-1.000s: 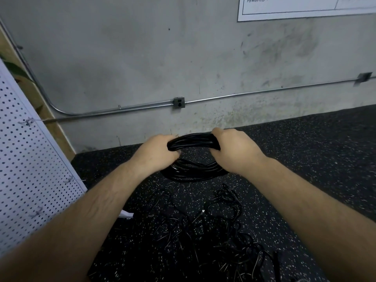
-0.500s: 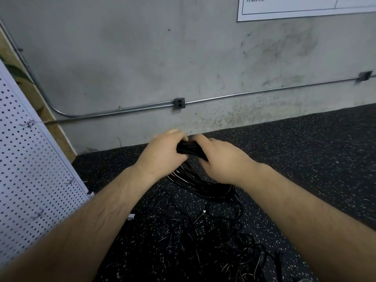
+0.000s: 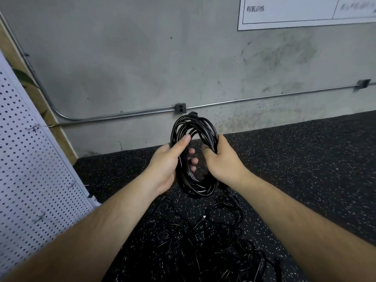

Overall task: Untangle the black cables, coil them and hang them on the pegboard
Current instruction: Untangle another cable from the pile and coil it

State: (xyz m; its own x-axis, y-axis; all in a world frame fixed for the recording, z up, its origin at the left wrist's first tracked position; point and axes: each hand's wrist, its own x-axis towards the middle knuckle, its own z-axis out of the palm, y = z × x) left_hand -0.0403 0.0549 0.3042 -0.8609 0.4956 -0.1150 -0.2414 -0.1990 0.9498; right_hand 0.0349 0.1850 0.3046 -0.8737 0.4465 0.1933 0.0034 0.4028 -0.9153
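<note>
Head view: both forearms reach forward from the bottom edge and meet at the centre of the frame.
Cable coil: one coil of black cable, many turns, stands upright between the two hands, clear of the floor. Its upper arc shows against the base of the wall.
Coil top: a thicker black end sticks up from the uppermost turns. What it is cannot be told.
Left hand: grip closed round the left side of the coil. The thumb lies along the front of the turns and the fingertips show through the opening.
Right hand: grip closed round the right side of the coil, with the fingers curled over the turns from the outside.
Loose cables: a black tangle lies on the floor below the coil, spreading toward the bottom edge between the forearms.
Pegboard: a white perforated panel at the left edge, standing on the floor, well apart from the coil. No cable hangs on the part in view.
Floor: black, with pale speckles.
Wall: grey concrete. A metal conduit runs along it through a junction box just above the coil.
Sheet: white printed paper at the upper right of the wall.
</note>
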